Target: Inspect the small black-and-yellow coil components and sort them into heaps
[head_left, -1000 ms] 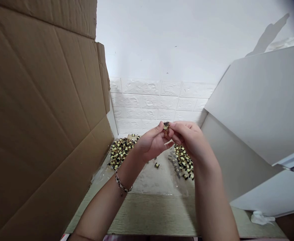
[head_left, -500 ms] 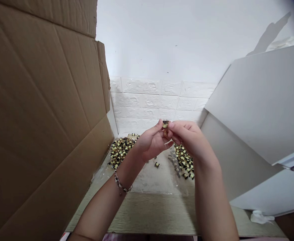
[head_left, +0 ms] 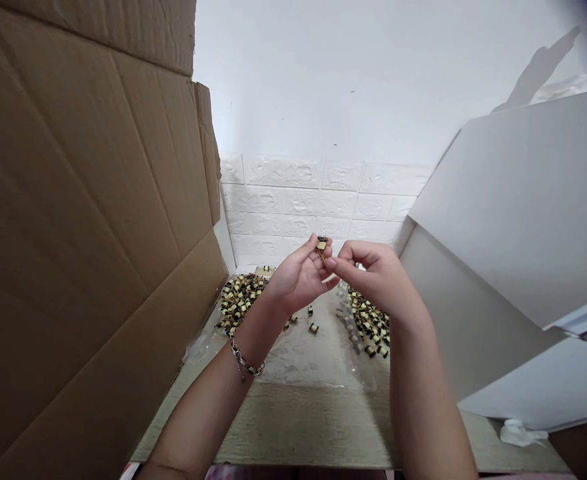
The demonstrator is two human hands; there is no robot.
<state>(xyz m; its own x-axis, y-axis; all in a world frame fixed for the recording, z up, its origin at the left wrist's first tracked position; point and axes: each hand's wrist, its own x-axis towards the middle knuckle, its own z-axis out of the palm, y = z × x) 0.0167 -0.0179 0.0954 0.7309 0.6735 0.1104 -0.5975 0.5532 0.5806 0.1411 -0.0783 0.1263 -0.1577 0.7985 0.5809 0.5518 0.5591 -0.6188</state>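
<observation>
A small wound component (head_left: 321, 246), yellow around its middle with a black end uppermost, stands raised above the work surface, in front of the lower part of the wall. Copper-coloured wires (head_left: 321, 256) hang from its lower end. The left hand (head_left: 297, 279) holds the component between the thumb and the fingers, the palm partly turned up and the lower fingers loosely spread. The right hand (head_left: 373, 270) is just beside it, fingers curled and thumb extended toward the wires; whether the thumb touches them, or anything is pinched in this hand, cannot be told. A chain bracelet (head_left: 244, 360) encircles the left wrist.

Below the hands, a clear plastic sheet (head_left: 298, 370) covers part of a pale table (head_left: 293, 427). A few loose components (head_left: 313, 329) lie near its middle, between a left heap (head_left: 241, 300) and a right heap (head_left: 369, 321) of similar yellow-and-black parts. Tall brown cardboard (head_left: 98, 233) bounds the left side; white panels (head_left: 518, 200) stand at the right, with a crumpled white item (head_left: 522, 432) near their foot. Behind, the white wall (head_left: 303, 80) bears a brick-patterned band (head_left: 283, 173) along its lower part.
</observation>
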